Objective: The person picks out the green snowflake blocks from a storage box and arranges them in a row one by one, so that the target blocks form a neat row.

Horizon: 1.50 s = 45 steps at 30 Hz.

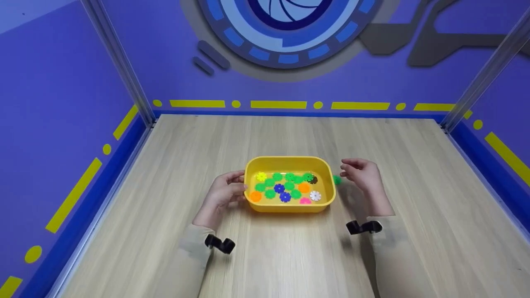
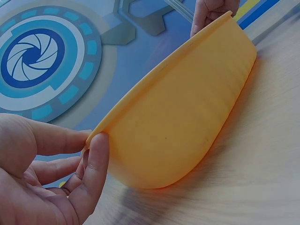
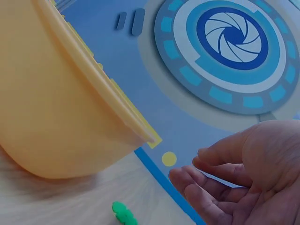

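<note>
A yellow plastic bin (image 1: 290, 208) stands on the table, holding several flower-shaped discs: green discs (image 1: 270, 193), blue discs (image 1: 285, 197), orange discs (image 1: 304, 188), plus a white disc (image 1: 315, 195), a pink one, a yellow one and a dark one. My left hand (image 1: 219, 193) pinches the bin's left rim between thumb and fingers, as the left wrist view confirms. To the right of the bin, my right hand (image 1: 366, 177) hovers apart from it, fingers loosely bent around nothing. Below those fingers, a green disc (image 3: 124, 213) lies outside the bin, close to its right wall.
The wood-grain table (image 1: 285, 256) extends on all sides of the bin. Purple-blue printed panels (image 1: 165, 49) enclose it at the back, left and right, with metal posts at the rear corners. Black wrist bands (image 1: 220, 244) sit on both sleeves.
</note>
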Each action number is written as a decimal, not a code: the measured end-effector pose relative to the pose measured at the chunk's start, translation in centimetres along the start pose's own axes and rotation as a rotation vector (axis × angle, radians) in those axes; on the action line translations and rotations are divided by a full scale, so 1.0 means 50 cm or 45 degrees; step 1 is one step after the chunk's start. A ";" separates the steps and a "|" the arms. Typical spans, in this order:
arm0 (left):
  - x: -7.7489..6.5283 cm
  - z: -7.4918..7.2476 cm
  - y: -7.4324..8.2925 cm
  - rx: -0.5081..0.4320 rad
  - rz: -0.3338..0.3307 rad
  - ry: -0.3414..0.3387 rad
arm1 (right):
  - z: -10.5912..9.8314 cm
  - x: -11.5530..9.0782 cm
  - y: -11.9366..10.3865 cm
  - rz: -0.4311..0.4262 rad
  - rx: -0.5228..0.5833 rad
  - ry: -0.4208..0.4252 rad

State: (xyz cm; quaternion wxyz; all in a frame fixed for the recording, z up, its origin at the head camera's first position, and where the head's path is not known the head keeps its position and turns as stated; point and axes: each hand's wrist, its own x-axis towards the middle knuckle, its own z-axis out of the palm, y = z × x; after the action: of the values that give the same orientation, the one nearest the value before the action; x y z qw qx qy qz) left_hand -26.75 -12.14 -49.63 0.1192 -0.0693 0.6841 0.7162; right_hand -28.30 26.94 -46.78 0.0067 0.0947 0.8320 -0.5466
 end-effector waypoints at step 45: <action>-0.004 0.000 0.006 0.012 0.017 -0.001 | 0.189 0.037 -0.084 -0.130 -0.650 -0.249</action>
State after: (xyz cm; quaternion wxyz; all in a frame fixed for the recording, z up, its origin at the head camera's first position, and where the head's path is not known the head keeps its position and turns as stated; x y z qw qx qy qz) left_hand -26.64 -12.15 -49.30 0.1151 -0.0639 0.6877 0.7140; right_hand -31.70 16.99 -47.01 0.0830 -0.0053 0.9419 -0.3255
